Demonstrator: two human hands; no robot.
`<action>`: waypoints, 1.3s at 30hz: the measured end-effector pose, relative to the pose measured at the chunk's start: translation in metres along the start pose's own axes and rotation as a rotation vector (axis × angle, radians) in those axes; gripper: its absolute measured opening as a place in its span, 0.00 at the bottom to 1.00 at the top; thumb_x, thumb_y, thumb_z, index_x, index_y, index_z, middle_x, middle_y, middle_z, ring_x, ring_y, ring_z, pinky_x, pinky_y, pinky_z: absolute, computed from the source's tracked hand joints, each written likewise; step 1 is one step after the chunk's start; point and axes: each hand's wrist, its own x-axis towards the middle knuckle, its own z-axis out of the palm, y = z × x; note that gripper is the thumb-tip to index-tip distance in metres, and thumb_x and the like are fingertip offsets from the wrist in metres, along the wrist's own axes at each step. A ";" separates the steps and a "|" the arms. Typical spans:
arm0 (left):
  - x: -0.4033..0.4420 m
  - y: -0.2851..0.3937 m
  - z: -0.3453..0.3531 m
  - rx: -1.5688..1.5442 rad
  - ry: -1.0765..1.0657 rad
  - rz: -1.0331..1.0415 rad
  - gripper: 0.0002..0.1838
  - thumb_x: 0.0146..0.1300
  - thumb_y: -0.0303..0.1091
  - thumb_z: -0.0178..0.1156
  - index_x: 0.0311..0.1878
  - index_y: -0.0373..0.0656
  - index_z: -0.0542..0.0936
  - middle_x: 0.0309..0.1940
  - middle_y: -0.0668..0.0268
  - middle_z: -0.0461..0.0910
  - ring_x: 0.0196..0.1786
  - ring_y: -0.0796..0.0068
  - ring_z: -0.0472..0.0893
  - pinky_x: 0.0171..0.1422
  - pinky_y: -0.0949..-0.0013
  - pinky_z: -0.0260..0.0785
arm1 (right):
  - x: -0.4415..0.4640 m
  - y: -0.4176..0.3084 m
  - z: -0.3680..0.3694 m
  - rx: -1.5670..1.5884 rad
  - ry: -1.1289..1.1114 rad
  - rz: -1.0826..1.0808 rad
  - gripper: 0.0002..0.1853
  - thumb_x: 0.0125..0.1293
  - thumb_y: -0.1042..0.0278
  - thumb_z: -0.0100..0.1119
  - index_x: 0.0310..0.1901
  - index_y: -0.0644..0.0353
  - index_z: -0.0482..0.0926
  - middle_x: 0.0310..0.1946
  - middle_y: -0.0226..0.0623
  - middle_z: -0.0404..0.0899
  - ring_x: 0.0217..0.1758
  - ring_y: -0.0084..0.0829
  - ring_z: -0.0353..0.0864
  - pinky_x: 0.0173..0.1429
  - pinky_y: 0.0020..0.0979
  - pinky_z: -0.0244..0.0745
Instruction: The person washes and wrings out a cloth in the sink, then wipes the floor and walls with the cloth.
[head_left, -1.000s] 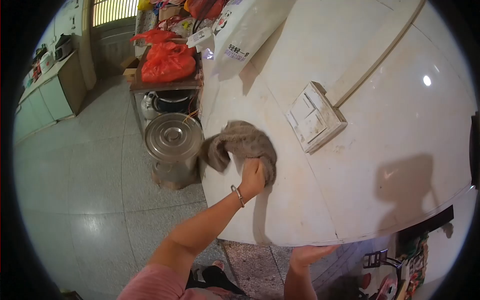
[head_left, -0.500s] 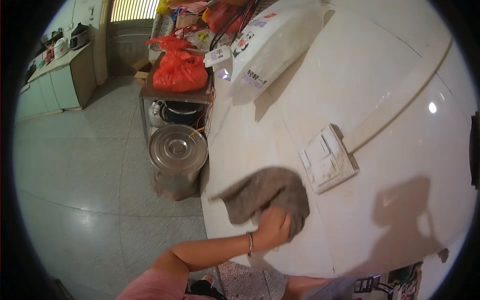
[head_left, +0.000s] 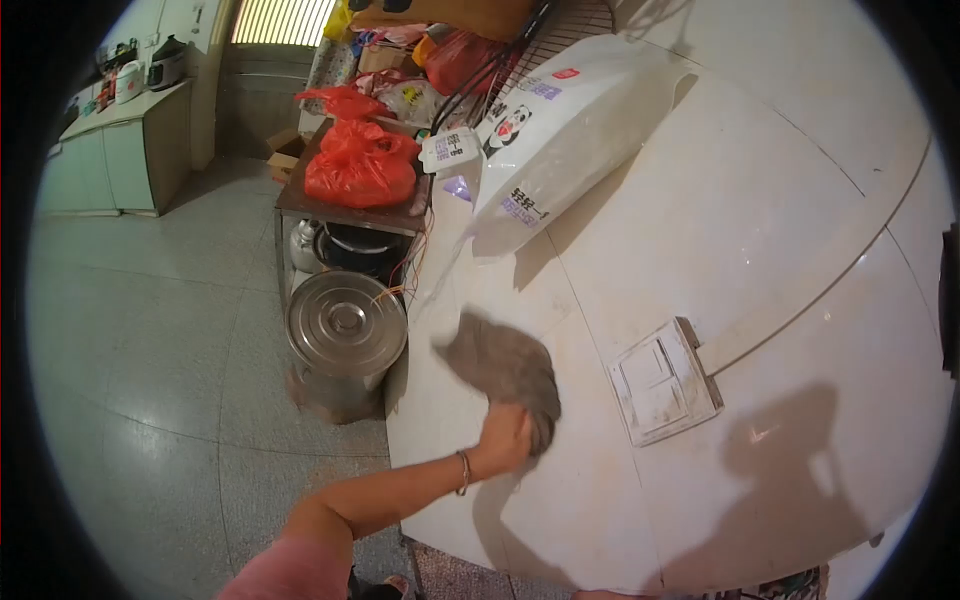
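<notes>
My left hand [head_left: 505, 440] is closed around a grey-brown cleaning cloth [head_left: 505, 365], pressing it on the white tiled wall [head_left: 570, 500]. The cloth is bunched at my fingers, and its loose end spreads up and to the left, slightly blurred. A bracelet circles that wrist. To the right of the cloth is a white wall switch [head_left: 665, 385] with smudges on its plate, joined to a cable trunking strip [head_left: 780, 310]. My right hand is out of view; only a bit of skin shows at the bottom edge.
A white plastic bag with a panda print [head_left: 570, 140] hangs above the cloth. On the left, a brown table [head_left: 400, 212] carries a red plastic bag [head_left: 362, 170]. A lidded metal pot [head_left: 347, 325] stands on the floor below, with loose wires nearby.
My left hand has moved left along the wall with the cloth, farther from the switch. The cloth's loose end now points more upward. The camera view has shifted slightly.
</notes>
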 end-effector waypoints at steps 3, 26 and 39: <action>0.005 0.032 -0.021 -0.065 -0.252 -0.196 0.15 0.62 0.32 0.43 0.28 0.28 0.72 0.33 0.35 0.72 0.39 0.38 0.73 0.46 0.48 0.64 | 0.002 0.008 0.001 0.105 -0.002 0.049 0.30 0.73 0.54 0.32 0.67 0.67 0.46 0.64 0.53 0.53 0.64 0.45 0.61 0.64 0.43 0.61; -0.088 0.187 -0.014 -0.133 -0.656 0.482 0.11 0.57 0.27 0.47 0.24 0.28 0.67 0.11 0.43 0.68 0.12 0.45 0.68 0.16 0.50 0.61 | -0.017 -0.065 -0.029 0.000 0.168 0.309 0.30 0.73 0.50 0.18 0.67 0.66 0.44 0.65 0.49 0.51 0.66 0.41 0.58 0.67 0.42 0.57; -0.069 0.189 -0.013 0.142 -0.415 0.243 0.14 0.57 0.32 0.45 0.24 0.30 0.73 0.19 0.42 0.74 0.23 0.40 0.76 0.29 0.48 0.70 | -0.012 -0.054 -0.033 -0.059 0.129 0.141 0.31 0.73 0.51 0.19 0.68 0.66 0.40 0.67 0.48 0.43 0.70 0.42 0.49 0.70 0.42 0.49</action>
